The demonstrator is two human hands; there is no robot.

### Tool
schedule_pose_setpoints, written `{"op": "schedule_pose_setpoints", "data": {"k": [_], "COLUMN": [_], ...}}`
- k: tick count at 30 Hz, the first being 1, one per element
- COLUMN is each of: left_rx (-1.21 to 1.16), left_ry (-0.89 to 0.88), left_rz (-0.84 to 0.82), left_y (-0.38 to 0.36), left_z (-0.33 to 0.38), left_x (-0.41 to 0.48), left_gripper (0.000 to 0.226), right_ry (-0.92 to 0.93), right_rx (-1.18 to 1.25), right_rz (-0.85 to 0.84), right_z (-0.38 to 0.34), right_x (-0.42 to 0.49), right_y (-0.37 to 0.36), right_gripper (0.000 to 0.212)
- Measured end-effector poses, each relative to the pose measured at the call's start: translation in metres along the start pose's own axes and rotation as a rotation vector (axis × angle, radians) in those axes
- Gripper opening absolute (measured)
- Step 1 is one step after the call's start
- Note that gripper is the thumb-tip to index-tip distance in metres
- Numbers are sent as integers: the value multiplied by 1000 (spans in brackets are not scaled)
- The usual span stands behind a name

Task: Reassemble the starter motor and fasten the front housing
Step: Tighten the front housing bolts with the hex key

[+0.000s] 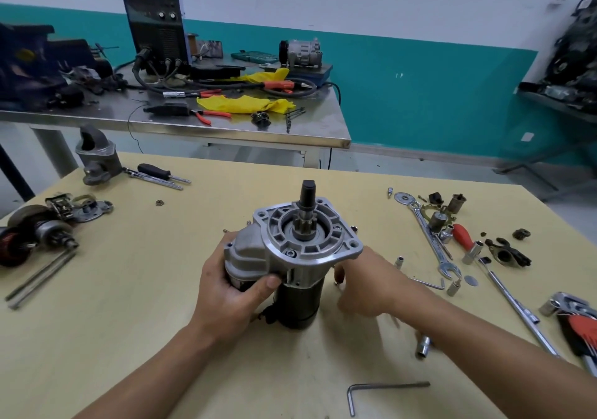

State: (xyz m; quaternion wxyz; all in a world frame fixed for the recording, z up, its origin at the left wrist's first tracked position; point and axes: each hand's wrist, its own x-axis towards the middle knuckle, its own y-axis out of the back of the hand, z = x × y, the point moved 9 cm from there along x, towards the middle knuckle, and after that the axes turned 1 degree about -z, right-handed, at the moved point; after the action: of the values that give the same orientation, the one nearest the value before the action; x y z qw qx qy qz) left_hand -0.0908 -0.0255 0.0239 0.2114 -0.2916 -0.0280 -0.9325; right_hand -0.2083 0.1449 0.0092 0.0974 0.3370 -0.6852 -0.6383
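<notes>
Starter motor [300, 257] is clamped at its solenoid side by the curled thumb and fingers of the left hand [232, 289], likely to steady it upright. The right hand [368, 286] sits just beside the black body, fingers blurred, so I cannot tell whether they pinch anything. The motor stands on end on the table [145, 321], front housing [310, 241] uppermost, probably to expose its fasteners.

Both forearms [155, 354] bare as far as visible; the left hand [232, 289] and right hand [368, 292] bare too.
</notes>
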Motion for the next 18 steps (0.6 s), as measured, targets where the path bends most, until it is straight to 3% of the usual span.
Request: {"op": "schedule_pose_setpoints", "data": {"k": [2, 4, 7, 11, 18], "left_rx": [-12, -13, -3, -37, -57], "left_ry": [0, 5, 9, 26, 23], "left_rz": [-11, -10, -13, -32, -39], "left_y": [-2, -3, -3, -6, -7], "left_z": [1, 2, 3, 1, 0], "left_x": [0, 1, 2, 2, 3], "left_gripper": [54, 55, 56, 59, 58], "right_ry": [-24, -13, 269, 656, 701], "right_rx": [138, 352, 685, 755, 721], "right_rz": [94, 236, 361, 288, 180], "right_z": [11, 22, 0, -63, -88], "right_x": [-5, -11, -22, -22, 8], "right_y": [39, 95, 164, 175, 146], "right_gripper": [16, 31, 40, 35, 23]}}
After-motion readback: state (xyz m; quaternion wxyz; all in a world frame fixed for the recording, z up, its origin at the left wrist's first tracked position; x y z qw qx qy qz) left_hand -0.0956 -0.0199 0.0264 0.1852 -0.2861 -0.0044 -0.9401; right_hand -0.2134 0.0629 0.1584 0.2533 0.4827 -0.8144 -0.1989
